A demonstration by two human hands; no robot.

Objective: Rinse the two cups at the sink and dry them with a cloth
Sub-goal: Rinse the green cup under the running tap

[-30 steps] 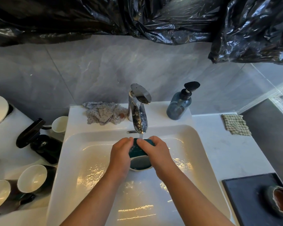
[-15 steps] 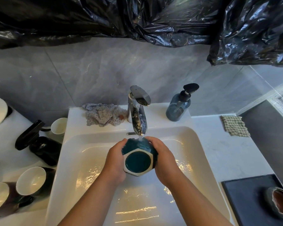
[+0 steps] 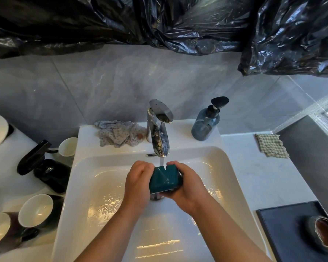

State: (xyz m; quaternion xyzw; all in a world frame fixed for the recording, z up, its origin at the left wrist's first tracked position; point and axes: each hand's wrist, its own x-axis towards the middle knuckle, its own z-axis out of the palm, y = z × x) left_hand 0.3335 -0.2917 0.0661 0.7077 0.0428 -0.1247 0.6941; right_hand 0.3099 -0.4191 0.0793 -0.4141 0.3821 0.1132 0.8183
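We hold the teal cup (image 3: 165, 179) under the tap (image 3: 159, 137), left hand (image 3: 138, 179) and right hand (image 3: 187, 183) both clasping its faceted sides. Wet glazed ceramic looks slippery and breakable, so gripping those flat facets seems safest.

The white counter (image 3: 254, 176) is carrying a white sink (image 3: 80, 186) at its middle. A checked cloth (image 3: 272, 145) is lying flat on the right side, near the wall. A dark tray (image 3: 288, 233) is sitting at the near right corner, bearing a brown-glazed cup (image 3: 325, 234). On the sink's back ledge, a crumpled patterned cloth (image 3: 119, 134) and a blue soap bottle (image 3: 205, 125) are resting. Left of the sink, a white mug (image 3: 67, 147), a glossy black object (image 3: 51, 173) and two dark white-lined cups (image 3: 35, 209) are standing close together.
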